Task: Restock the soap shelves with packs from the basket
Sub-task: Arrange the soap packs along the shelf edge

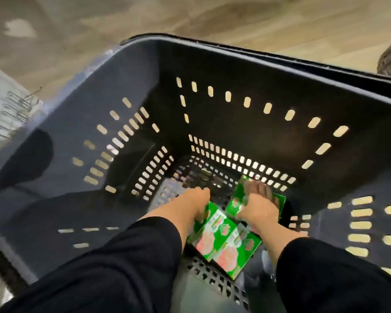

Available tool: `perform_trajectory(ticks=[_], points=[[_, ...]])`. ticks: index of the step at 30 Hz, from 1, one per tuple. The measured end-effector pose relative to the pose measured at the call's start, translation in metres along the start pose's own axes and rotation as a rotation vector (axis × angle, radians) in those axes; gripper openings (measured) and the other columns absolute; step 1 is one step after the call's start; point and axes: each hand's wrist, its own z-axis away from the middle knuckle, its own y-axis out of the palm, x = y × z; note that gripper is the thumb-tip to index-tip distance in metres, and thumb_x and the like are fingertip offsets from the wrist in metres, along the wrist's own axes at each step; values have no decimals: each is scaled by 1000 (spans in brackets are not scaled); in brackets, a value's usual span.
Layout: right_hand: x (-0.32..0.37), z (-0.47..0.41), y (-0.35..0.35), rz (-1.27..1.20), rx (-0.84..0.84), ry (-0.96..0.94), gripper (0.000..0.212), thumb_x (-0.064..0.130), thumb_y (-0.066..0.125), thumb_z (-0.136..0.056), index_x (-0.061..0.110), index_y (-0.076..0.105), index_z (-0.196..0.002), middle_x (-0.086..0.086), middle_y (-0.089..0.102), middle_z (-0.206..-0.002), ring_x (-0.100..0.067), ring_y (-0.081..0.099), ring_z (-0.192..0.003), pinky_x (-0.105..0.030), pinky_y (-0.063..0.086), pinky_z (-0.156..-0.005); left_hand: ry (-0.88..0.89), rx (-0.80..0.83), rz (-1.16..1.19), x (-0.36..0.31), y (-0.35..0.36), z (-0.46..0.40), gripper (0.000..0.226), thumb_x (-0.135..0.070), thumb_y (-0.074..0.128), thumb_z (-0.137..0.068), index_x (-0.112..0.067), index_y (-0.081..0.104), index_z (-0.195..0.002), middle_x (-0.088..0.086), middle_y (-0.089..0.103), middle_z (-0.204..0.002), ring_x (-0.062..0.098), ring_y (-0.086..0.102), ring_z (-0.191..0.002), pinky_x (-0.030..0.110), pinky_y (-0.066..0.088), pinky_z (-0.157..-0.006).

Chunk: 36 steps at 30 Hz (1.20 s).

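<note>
Our fingers point(261, 190) on the right hand point(259, 205) curl round one green pack point(239, 195); our left hand point(190, 205) holds another pack point(207, 231). Few packs lie deep in the basket point(212, 64), so we think restocking is nearly done.

A wood-grain floor point(212, 16) is seen across the top; metal hooks point(14, 107) are glimpsed at the left edge.

hidden: left hand point(191, 205) fingertips | blurred: soap packs point(224, 242) print, perhaps unreadable
</note>
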Motion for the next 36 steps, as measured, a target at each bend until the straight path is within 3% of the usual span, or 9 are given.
perform_trajectory(ticks=[3,8,14,19,23,26,30,33,36], points=[[-2,-5,4,22,-45,-74,110,33,85,-62,28,12,-144,1,9,-154,-21,2,-145,-42,10,-115,-20,9,116,4,17,-13,80,-31,83,-72,-3,34,-129,19,50,-127,36,51,-118,40,45,-92],[-3,-13,5,60,-98,-129,110,38,85,-55,22,14,-138,-2,21,-138,-21,21,-135,-38,19,-110,-49,-9,345,15,31,-18,107,-32,89,-65,-4,20,-142,12,57,-103,28,56,-94,39,50,-80],[17,-2,1,-53,-65,-183,102,39,89,-52,19,23,-127,-8,29,-130,-33,40,-124,-40,38,-105,-122,-90,451,28,31,-5,59,-27,82,-72,-7,34,-99,6,49,-87,26,51,-89,35,41,-69],[34,11,-26,-123,25,-214,93,47,85,-56,11,37,-127,-11,50,-123,-28,57,-99,-34,51,-82,-136,-252,485,49,-7,26,61,-30,83,-68,-3,52,-113,12,59,-115,28,55,-110,32,43,-88],[51,31,-53,-219,33,-250,92,53,84,-54,13,48,-128,-13,48,-129,-33,44,-120,-35,42,-93,-152,-375,544,63,-50,81,56,-28,84,-70,-4,52,-108,11,60,-114,26,57,-108,32,42,-89],[69,59,-73,-278,38,-284,112,57,85,-52,9,34,-140,-17,43,-133,-33,40,-124,-36,38,-99,-160,-538,588,67,-70,143,54,-26,86,-66,-7,55,-106,8,65,-105,21,60,-96,32,48,-82],[101,106,-109,-378,-30,-446,116,52,87,-55,12,27,-146,-18,38,-134,-33,38,-126,-38,33,-107,-187,-790,703,72,-79,239,46,-16,85,-64,-14,54,-97,2,63,-90,18,59,-85,30,46,-67],[132,155,-139,-475,-136,-596,121,45,89,-53,11,24,-148,-17,34,-136,-33,34,-129,-37,29,-111,-183,-1016,838,72,-73,311,45,-4,83,-67,-14,53,-100,-3,62,-84,11,61,-76,11,45,-57],[167,211,-161,-516,-239,-752,134,56,85,-39,8,23,-148,-17,33,-136,-32,28,-131,-36,24,-113,-255,-1241,924,67,-58,378,55,-13,87,-58,-13,55,-102,1,64,-85,10,62,-75,16,51,-63]])
